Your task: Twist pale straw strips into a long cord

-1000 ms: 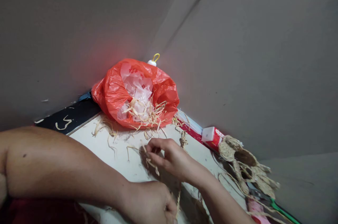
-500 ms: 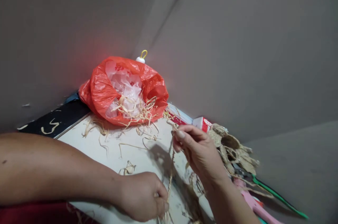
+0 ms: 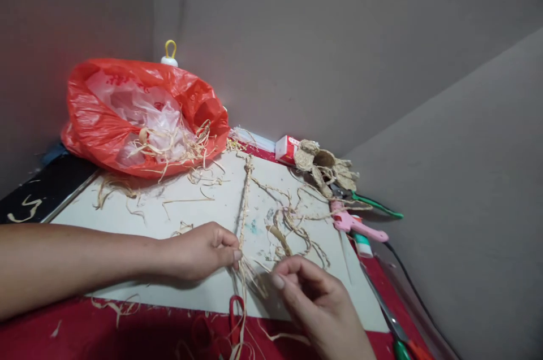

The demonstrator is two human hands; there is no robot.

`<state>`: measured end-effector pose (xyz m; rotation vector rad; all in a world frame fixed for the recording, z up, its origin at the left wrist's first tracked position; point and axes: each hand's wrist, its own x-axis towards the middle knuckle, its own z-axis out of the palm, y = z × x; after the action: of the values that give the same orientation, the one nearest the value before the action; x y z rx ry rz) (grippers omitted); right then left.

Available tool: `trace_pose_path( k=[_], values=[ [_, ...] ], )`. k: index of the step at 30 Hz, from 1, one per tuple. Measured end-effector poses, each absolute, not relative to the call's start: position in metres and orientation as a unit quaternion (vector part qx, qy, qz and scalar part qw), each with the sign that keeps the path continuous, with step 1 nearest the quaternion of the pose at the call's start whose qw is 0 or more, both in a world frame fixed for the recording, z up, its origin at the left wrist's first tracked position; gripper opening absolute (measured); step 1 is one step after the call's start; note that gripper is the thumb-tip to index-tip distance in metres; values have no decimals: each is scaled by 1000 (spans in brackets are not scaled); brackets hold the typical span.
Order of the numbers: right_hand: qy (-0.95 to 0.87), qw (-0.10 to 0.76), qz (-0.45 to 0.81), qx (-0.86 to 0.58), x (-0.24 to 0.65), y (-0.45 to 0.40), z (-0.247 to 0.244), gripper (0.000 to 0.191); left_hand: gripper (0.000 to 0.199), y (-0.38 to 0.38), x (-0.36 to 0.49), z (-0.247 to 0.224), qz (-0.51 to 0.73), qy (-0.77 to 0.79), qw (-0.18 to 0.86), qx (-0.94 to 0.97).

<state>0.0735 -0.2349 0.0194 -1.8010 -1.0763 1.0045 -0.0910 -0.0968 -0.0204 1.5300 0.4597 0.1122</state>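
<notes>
My left hand (image 3: 207, 252) is closed, pinching a thin raffia braid (image 3: 245, 210) close to its lower end. The braid lies away from me over the white board (image 3: 148, 258), with a knotted tip at the far end. Below my left fingertips, loose raffia strands (image 3: 254, 281) fan out and hang toward the board's near edge. To the right, my right hand (image 3: 320, 306) has thumb and fingers together at the end of one thin strand that runs back to the braid. Red-handled scissors (image 3: 236, 315) lie partly under the loose strands.
A red plastic bag (image 3: 93, 139) with raffia scraps stands at the back left. Tangled cord (image 3: 292, 224) lies right of the braid. Further right are a woven twine piece (image 3: 324, 162), a pink glue gun (image 3: 356, 225), green-handled pliers (image 3: 377, 204) and large scissors (image 3: 392, 320).
My right hand has let go of the braid's far end and come down to the loose strands. The braid now rests on the board. My view has shifted right.
</notes>
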Motion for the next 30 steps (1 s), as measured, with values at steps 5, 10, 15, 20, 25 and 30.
trace_pose_path(
  k=[5, 10, 15, 20, 25, 30],
  values=[
    [-466, 398, 374, -696, 63, -231, 13, 26, 31, -96, -90, -14, 48, 187, 730, 656],
    [-503, 421, 324, -682, 62, -226, 16, 17, 32, -96, -90, -15, 55, 185, 724, 662],
    [-441, 390, 484, -648, 61, -214, 20, 19, 33, -96, -90, -12, 50, 192, 728, 656],
    [-414, 390, 548, -614, 68, -209, 14, 23, 33, -97, -89, -9, 48, 199, 723, 659],
    [-423, 371, 556, -611, 81, -216, 6, 19, 33, -98, -89, -8, 41, 205, 712, 670],
    [-431, 362, 576, -593, 85, -216, 6, 20, 33, -98, -88, -7, 25, 220, 711, 668]
  ],
)
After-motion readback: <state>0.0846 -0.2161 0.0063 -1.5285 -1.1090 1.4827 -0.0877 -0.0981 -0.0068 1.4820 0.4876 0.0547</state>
